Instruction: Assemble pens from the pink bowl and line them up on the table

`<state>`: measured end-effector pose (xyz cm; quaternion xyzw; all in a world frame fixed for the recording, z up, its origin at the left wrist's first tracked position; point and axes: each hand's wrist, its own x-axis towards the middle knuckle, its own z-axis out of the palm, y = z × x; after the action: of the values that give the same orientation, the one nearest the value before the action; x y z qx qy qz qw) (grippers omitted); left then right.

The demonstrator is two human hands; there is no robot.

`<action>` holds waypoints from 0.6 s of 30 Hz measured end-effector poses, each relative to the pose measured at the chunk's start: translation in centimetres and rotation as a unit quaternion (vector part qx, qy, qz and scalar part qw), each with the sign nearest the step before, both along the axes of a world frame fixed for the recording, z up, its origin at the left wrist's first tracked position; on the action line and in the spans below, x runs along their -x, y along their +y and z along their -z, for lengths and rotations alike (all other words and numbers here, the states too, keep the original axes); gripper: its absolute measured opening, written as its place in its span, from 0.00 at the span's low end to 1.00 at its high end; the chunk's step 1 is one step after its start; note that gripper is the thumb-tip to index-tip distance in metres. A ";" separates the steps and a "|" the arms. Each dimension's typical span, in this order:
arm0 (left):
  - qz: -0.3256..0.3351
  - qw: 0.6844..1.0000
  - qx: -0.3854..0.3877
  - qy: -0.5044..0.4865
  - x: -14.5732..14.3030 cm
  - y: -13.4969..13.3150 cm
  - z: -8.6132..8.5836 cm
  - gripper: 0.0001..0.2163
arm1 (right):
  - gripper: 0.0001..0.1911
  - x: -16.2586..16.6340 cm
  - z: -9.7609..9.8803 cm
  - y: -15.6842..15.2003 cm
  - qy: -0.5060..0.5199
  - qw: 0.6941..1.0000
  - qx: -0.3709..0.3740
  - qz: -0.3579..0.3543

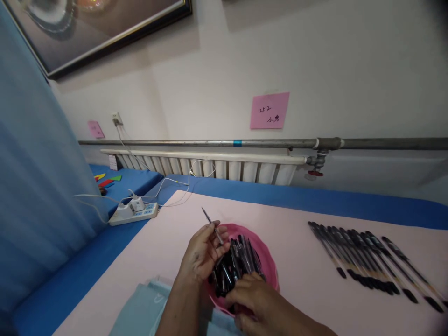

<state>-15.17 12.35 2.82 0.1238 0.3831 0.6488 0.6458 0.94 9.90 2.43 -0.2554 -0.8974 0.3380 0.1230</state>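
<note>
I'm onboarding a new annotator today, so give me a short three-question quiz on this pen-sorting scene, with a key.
1. True or false: the left hand holds a thin pen refill pointing up and away.
2. Where does the right hand rest?
A. on the power strip
B. at the near rim of the pink bowl of pen parts
C. on the row of pens
3. Fill in: the row of assembled pens lies on the pink mat to the ____ of the bowl.

Key: 1 true; 2 B; 3 right.
</note>
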 end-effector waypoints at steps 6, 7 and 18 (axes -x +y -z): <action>0.005 1.000 -0.005 0.023 -0.2 -0.1 0.1 0.06 | 0.09 -0.1 0.0 0.3 0.065 0.994 0.087 0.022; 0.004 0.999 -0.010 0.030 -0.3 -0.2 0.1 0.06 | 0.07 -0.2 0.1 0.3 0.082 0.989 0.115 0.047; 0.039 0.998 -0.038 0.025 -3.1 -0.6 -0.1 0.08 | 0.06 -1.0 0.9 2.2 0.270 0.875 0.245 0.319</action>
<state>-12.02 11.79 2.90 0.1794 0.3689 0.6343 0.6553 1.97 12.06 1.49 -0.4485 -0.5873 0.5456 0.3952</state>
